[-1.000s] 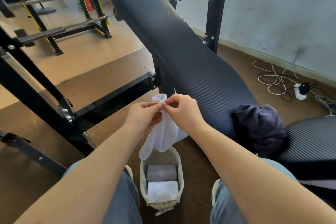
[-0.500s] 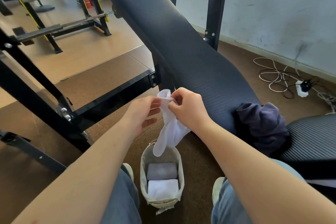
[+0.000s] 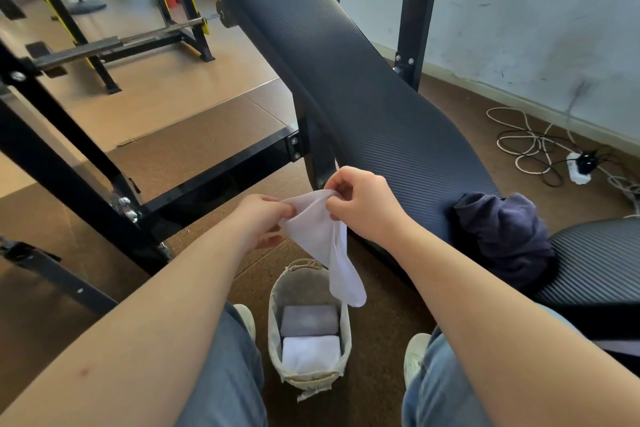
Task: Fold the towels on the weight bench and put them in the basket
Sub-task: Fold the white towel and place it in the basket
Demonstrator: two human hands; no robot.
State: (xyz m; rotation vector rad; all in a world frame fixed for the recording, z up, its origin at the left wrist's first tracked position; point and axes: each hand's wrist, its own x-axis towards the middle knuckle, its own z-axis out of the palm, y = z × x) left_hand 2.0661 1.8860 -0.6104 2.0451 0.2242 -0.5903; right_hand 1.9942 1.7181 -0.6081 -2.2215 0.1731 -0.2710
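Hands are farther apart than half a second ago. Left hand [image 3: 263,215] and right hand [image 3: 363,204] each pinch the top edge of the white towel [image 3: 325,243], now stretched between them. Its tail hangs over the far rim of the basket [image 3: 274,322] on the floor. Navy towel [image 3: 502,236] unmoved, bunched at the lower end of the weight bench [image 3: 346,80] backrest.

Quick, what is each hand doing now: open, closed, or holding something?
Left hand: pinches the white towel at its top edge.
Right hand: pinches the same towel.
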